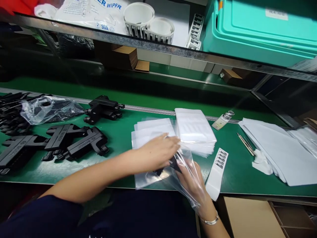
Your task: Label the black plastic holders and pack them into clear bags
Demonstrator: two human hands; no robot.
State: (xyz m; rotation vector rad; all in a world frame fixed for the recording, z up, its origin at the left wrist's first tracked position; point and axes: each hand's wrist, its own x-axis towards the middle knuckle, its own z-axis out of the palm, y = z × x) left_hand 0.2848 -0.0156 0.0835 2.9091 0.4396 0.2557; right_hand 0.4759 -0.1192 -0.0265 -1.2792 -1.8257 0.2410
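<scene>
Over the near edge of the bench my left hand [162,150] curls palm down on a black plastic part [174,163], which it mostly covers. Facing it, my right hand [192,178] is closed around a clear plastic bag [196,190] and touches the black part. The film drapes over my right fingers and down to the wrist. How far the part sits inside the bag is hidden. Beneath my left hand lie loose clear bags [146,137], beside a thick stack of flat bags [195,127].
Several black plastic tool parts [86,142] lie on the left, one pile under a crumpled bag [49,109]. To the right are a label strip [218,172], a small bottle [223,120], tweezers [245,143] and white sheets [279,148]. Overhead, a metal-edged shelf [114,39] holds a teal bin [260,36].
</scene>
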